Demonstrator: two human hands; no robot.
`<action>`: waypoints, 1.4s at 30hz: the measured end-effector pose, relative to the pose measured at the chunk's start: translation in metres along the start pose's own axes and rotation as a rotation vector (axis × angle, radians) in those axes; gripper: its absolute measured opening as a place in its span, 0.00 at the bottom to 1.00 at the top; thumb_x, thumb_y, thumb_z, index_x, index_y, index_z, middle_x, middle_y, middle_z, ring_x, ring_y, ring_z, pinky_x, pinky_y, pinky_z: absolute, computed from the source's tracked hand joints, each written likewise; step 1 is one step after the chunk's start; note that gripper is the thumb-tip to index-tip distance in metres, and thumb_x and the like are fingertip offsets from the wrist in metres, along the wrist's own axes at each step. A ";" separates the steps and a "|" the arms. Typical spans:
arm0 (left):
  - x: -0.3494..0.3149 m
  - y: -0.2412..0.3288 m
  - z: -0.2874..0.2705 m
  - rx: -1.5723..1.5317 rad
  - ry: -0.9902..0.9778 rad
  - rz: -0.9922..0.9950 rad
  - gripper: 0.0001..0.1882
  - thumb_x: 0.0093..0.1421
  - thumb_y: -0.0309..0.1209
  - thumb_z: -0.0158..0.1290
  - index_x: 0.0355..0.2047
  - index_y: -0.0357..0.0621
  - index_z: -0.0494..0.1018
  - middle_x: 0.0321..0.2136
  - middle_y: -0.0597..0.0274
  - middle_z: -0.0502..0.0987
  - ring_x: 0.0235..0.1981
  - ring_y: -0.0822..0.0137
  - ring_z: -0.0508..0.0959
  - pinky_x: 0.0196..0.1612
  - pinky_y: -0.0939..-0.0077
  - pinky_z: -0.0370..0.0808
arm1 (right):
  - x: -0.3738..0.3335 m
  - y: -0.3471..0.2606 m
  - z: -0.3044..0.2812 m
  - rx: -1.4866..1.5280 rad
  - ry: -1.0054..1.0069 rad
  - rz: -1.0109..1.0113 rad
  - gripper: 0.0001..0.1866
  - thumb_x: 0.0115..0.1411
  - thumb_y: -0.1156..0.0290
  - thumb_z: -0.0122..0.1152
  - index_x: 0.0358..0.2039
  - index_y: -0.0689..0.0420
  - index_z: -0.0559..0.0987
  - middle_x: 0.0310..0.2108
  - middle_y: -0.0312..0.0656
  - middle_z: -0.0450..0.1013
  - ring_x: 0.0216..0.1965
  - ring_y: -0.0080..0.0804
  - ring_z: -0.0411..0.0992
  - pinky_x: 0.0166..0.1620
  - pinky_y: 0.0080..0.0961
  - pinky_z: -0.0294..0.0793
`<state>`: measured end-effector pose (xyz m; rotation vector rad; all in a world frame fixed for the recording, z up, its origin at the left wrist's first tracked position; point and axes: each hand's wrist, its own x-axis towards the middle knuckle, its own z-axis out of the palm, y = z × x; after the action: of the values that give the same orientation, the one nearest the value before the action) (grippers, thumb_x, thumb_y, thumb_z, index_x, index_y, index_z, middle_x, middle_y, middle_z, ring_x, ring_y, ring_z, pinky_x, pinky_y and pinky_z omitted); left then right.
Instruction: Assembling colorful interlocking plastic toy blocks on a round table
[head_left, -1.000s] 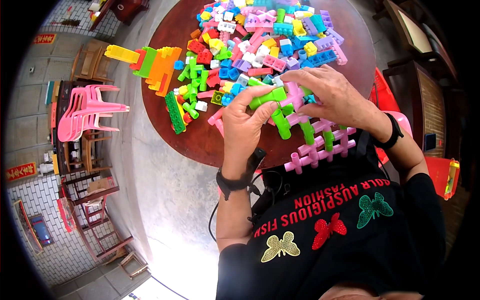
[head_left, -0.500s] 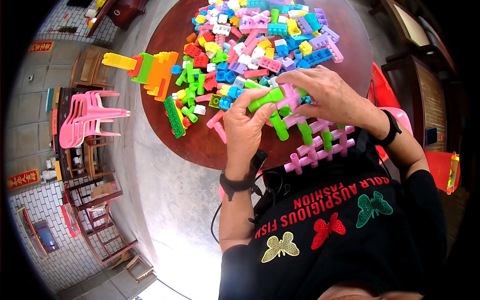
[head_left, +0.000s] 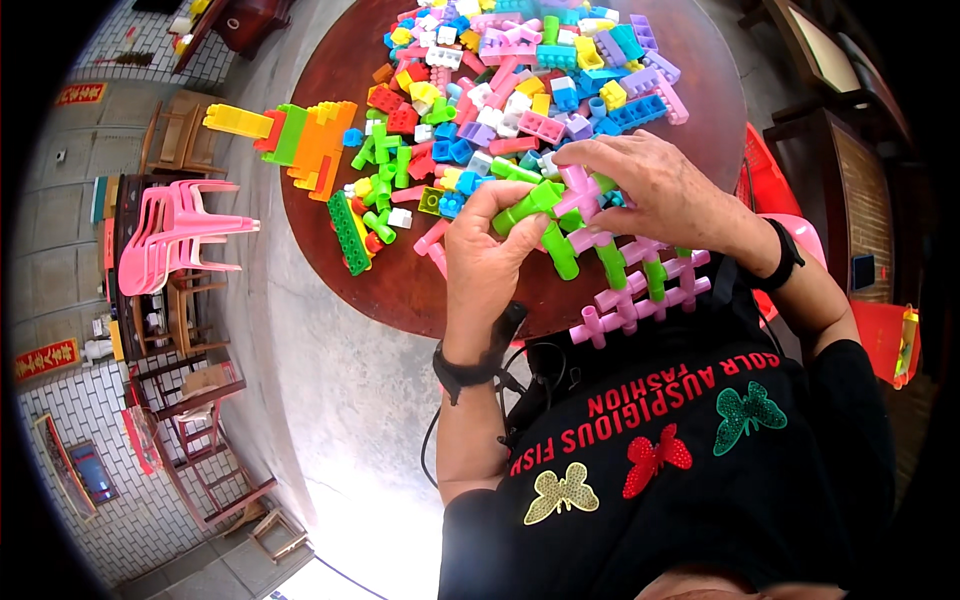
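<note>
My left hand [head_left: 482, 250] pinches a short green toy tube [head_left: 527, 207] between thumb and fingers. The tube slants up to the right, its end close against a pink pipe connector [head_left: 577, 190]; whether it is joined there I cannot tell. Curled over the far side of that connector, my right hand [head_left: 655, 190] grips it with thumb and fingers. The connector belongs to a lattice [head_left: 628, 305] of pink connectors and green tubes, which hangs toward my body past the table edge. Another green tube [head_left: 558, 250] sticks out of the lattice below my left thumb.
A heap of mixed building blocks [head_left: 540, 125] covers the far part of the round brown table [head_left: 330, 60]. At its left stand an orange, green and yellow block build [head_left: 310, 145] and a green block plate [head_left: 348, 235]. Pink stools [head_left: 185, 235] stand farther left.
My left hand has shifted slightly left and down, and the green tube in it has tilted more steeply. My right hand and the lattice have hardly moved.
</note>
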<state>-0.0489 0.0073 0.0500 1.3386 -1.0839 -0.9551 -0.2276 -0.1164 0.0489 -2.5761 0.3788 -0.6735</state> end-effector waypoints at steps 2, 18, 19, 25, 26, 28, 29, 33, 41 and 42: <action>-0.001 0.007 0.005 0.016 0.031 -0.033 0.14 0.54 0.20 0.55 0.42 0.38 0.73 0.33 0.64 0.76 0.36 0.77 0.74 0.38 0.83 0.71 | 0.000 0.000 -0.001 -0.012 0.013 -0.018 0.31 0.48 0.67 0.64 0.54 0.53 0.66 0.35 0.44 0.74 0.38 0.40 0.73 0.42 0.37 0.68; -0.003 0.011 0.015 0.308 0.033 0.201 0.14 0.57 0.26 0.56 0.44 0.40 0.71 0.32 0.61 0.78 0.32 0.73 0.77 0.35 0.79 0.72 | 0.015 -0.003 -0.008 0.153 -0.101 -0.070 0.19 0.51 0.68 0.63 0.40 0.58 0.67 0.25 0.45 0.68 0.29 0.47 0.71 0.30 0.38 0.65; -0.005 0.011 0.014 0.306 0.035 0.140 0.13 0.57 0.26 0.56 0.43 0.40 0.71 0.31 0.61 0.78 0.31 0.74 0.76 0.34 0.79 0.71 | 0.016 -0.002 -0.006 0.153 -0.091 -0.083 0.19 0.51 0.68 0.63 0.40 0.58 0.67 0.25 0.45 0.68 0.29 0.47 0.71 0.30 0.38 0.66; -0.012 0.017 0.010 0.292 0.018 -0.044 0.12 0.58 0.25 0.55 0.42 0.39 0.70 0.30 0.62 0.77 0.28 0.76 0.71 0.32 0.80 0.70 | 0.016 -0.006 -0.001 0.161 -0.125 -0.059 0.17 0.51 0.69 0.62 0.40 0.57 0.68 0.26 0.45 0.68 0.29 0.46 0.71 0.30 0.38 0.66; -0.013 0.016 0.009 0.283 0.011 -0.069 0.11 0.58 0.25 0.55 0.42 0.39 0.70 0.30 0.62 0.76 0.28 0.76 0.70 0.32 0.79 0.70 | 0.016 -0.007 0.000 0.165 -0.129 -0.062 0.17 0.51 0.69 0.62 0.40 0.57 0.68 0.26 0.45 0.68 0.29 0.46 0.71 0.30 0.38 0.66; -0.016 0.013 0.008 0.277 0.022 -0.039 0.11 0.59 0.25 0.54 0.42 0.39 0.70 0.30 0.61 0.76 0.29 0.75 0.71 0.33 0.79 0.70 | 0.016 -0.007 -0.001 0.160 -0.181 -0.038 0.17 0.51 0.70 0.62 0.41 0.58 0.70 0.26 0.45 0.69 0.30 0.46 0.71 0.31 0.38 0.67; -0.018 0.012 0.008 0.273 0.031 -0.008 0.11 0.59 0.25 0.54 0.42 0.38 0.70 0.30 0.60 0.77 0.29 0.74 0.72 0.33 0.79 0.70 | 0.016 -0.007 0.001 0.160 -0.184 -0.041 0.17 0.51 0.70 0.62 0.41 0.58 0.70 0.26 0.45 0.69 0.30 0.46 0.71 0.31 0.38 0.67; -0.024 0.004 0.002 0.309 0.017 -0.001 0.12 0.59 0.25 0.54 0.43 0.38 0.70 0.30 0.58 0.77 0.31 0.72 0.74 0.35 0.78 0.71 | 0.015 -0.008 0.007 0.194 -0.160 -0.078 0.16 0.51 0.71 0.61 0.40 0.58 0.73 0.27 0.45 0.69 0.30 0.46 0.71 0.31 0.38 0.67; -0.037 -0.013 0.007 0.266 0.102 0.105 0.13 0.59 0.25 0.54 0.45 0.40 0.70 0.35 0.56 0.78 0.36 0.69 0.77 0.37 0.76 0.72 | 0.017 -0.014 0.008 0.141 -0.236 -0.059 0.15 0.52 0.70 0.60 0.40 0.58 0.75 0.26 0.45 0.69 0.30 0.45 0.71 0.31 0.39 0.67; -0.038 -0.015 0.007 0.265 0.109 0.103 0.13 0.59 0.25 0.54 0.45 0.40 0.70 0.35 0.56 0.78 0.36 0.69 0.77 0.37 0.76 0.72 | 0.017 -0.015 0.009 0.135 -0.236 -0.061 0.14 0.52 0.70 0.60 0.41 0.57 0.75 0.26 0.45 0.68 0.30 0.45 0.71 0.31 0.39 0.67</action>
<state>-0.0644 0.0416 0.0330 1.5143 -1.2132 -0.6715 -0.2063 -0.1069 0.0560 -2.5097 0.1722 -0.3948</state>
